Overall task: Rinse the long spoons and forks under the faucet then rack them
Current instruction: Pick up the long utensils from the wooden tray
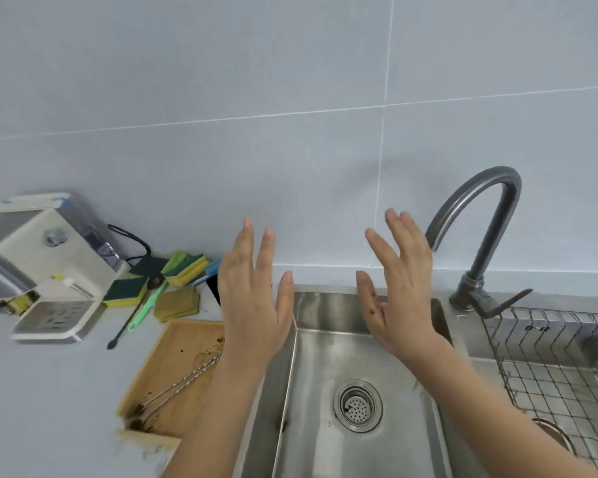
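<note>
Both hands are held raised above the stainless-steel sink basin (325, 357), palms turned away from the camera. The left hand (252, 298) is seen with its fingers (247, 243) straight and slightly spread, nothing being held. The right hand (399, 288) is likewise kept with its fingers (394, 229) straight and apart, empty, and small dark brown specks are seen on its thumb side.

The long twisted-handle metal spoons and forks (176, 386) are found below and to the left of the left fingers, lying diagonally in a shallow wooden tray (173, 346) on the pale surface (49, 391); their soiled ends rest at the tray's near left corner among brown residue, and their far ends are hidden behind the left wrist. The curved grey metal faucet (480, 215) is placed just right of the right fingers, its spout end near them, no contact being visible. The wire grid rack (549, 367) is set further right of the right fingers, over a second basin. The round perforated drain strainer (358, 405) lies below and between the two hands.

Left of the left fingers, a cluster of green-and-yellow scrubbing sponges (173, 274) is seen near the wall, with a green plastic-handled tool (145, 310) and a thin dark long-handled spoon (135, 308) laid across them. Further left, a white and metal appliance (38, 260) is seen.
</note>
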